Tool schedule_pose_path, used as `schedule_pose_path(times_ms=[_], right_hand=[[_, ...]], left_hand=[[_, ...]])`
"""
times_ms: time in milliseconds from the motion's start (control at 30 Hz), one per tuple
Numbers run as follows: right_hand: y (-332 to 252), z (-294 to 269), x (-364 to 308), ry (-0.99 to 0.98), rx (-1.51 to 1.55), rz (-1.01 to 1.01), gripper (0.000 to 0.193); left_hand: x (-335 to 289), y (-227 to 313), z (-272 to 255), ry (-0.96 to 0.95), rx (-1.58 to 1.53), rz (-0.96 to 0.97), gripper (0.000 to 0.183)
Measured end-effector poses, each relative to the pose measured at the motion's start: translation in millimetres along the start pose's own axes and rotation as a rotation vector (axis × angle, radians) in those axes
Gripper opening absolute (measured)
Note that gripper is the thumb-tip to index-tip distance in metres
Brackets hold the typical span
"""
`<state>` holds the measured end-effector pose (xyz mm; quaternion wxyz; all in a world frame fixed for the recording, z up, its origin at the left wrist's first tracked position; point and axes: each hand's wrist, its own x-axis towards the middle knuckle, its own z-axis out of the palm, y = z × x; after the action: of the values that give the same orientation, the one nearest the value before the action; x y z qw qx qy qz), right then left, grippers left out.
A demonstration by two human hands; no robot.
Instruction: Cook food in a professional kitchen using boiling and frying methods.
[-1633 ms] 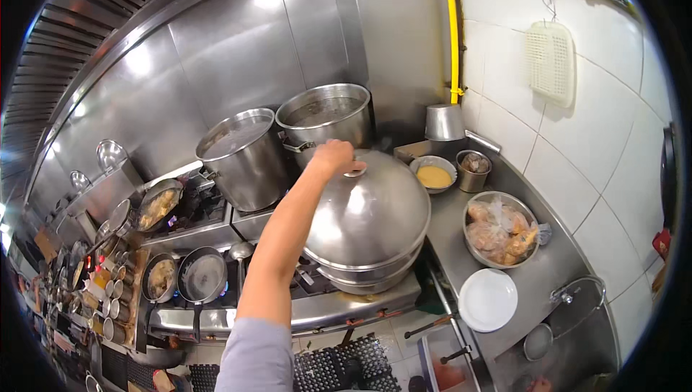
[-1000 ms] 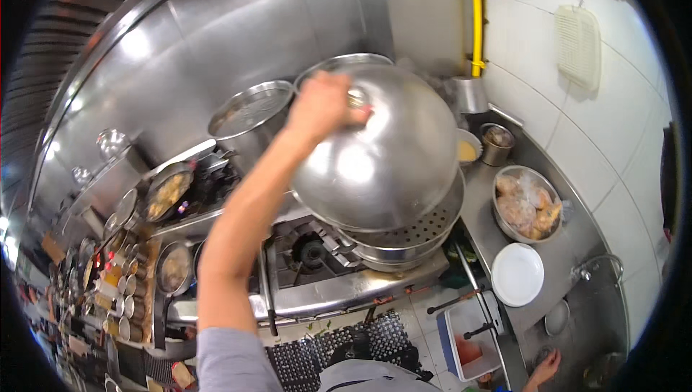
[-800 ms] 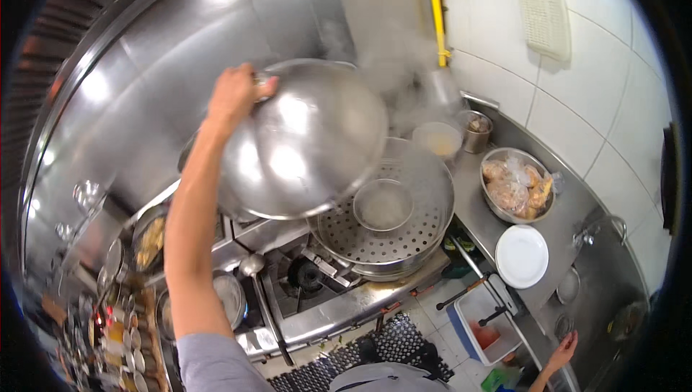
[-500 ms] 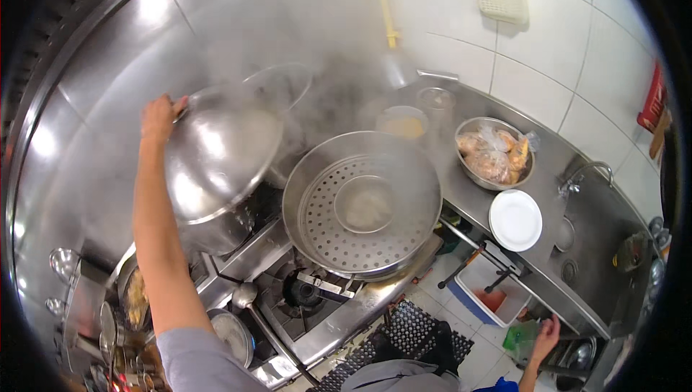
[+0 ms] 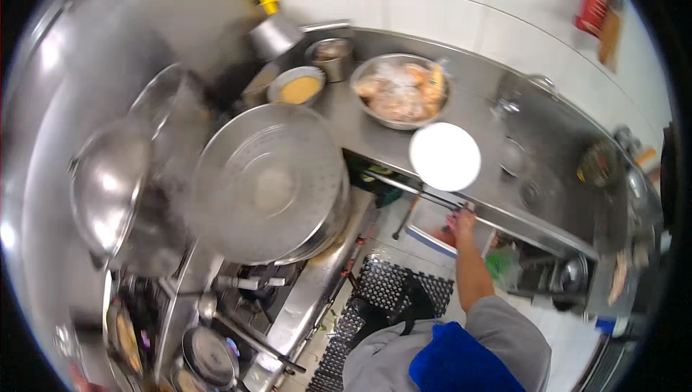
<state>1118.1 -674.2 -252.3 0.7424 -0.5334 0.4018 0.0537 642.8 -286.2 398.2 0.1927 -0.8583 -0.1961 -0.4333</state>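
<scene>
My right hand point(image 5: 465, 222) reaches down to the metal rail point(image 5: 404, 184) at the counter's front edge. Its fingers are curled where black-handled tools hang; blur hides what they grip. My left hand is out of view. A domed metal lid point(image 5: 112, 183) stands tilted on the stove's left side, with no hand on it. Steam rises around the large steamer pot point(image 5: 328, 208), whose perforated tray point(image 5: 238, 183) has a round dish point(image 5: 272, 184) in its middle. White plates point(image 5: 445, 156) sit on the counter above my right hand.
A metal bowl of bagged food point(image 5: 401, 91), a bowl with yellow contents point(image 5: 300, 89) and a metal pot point(image 5: 331, 59) stand at the back. The sink point(image 5: 569, 183) is at right. A ladle point(image 5: 245, 331) and small pan point(image 5: 210, 356) lie at front left. Below is a black mat point(image 5: 382, 284).
My left hand has let go of the lid and left the view. My right hand has moved from low at the right up to the rail. The view has swung right.
</scene>
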Motion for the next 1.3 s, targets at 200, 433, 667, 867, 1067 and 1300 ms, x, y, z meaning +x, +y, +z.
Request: schedule_pose_path(times_ms=[200, 433, 667, 867, 1067, 1300], right_hand=[[-7.9, 19.3, 3.4, -0.052, 0.116, 0.245, 0.029], [-5.9, -105.5, -118.3, -0.799, 0.143, 0.113, 0.019], [-53.9, -242.2, -231.1, -0.91, -0.083, 0.596, 0.031], [-135.7, -96.5, -276.7, -1.346, -0.445, 0.272, 0.045], [-254.2, 38.2, -354.9, -1.094, -1.048, -1.496, 0.053], [-245.6, 199.5, -414.0, -0.732, -1.501, -2.638, 0.033]], left_hand=[[-207.7, 47.6, -14.3, -0.269, -0.394, -0.983, 0.039], [-317.5, 154.3, 92.9, -0.808, -0.884, -1.472, 0.025], [-482.1, 184.2, 155.2, -1.387, -0.858, -1.506, 0.028], [-515.5, 175.0, 177.9, -1.553, -0.83, -1.507, 0.028], [-509.5, 163.8, 191.4, -1.253, -0.956, -1.692, 0.026], [-479.8, 158.5, 230.7, -1.353, -0.935, -1.207, 0.025]])
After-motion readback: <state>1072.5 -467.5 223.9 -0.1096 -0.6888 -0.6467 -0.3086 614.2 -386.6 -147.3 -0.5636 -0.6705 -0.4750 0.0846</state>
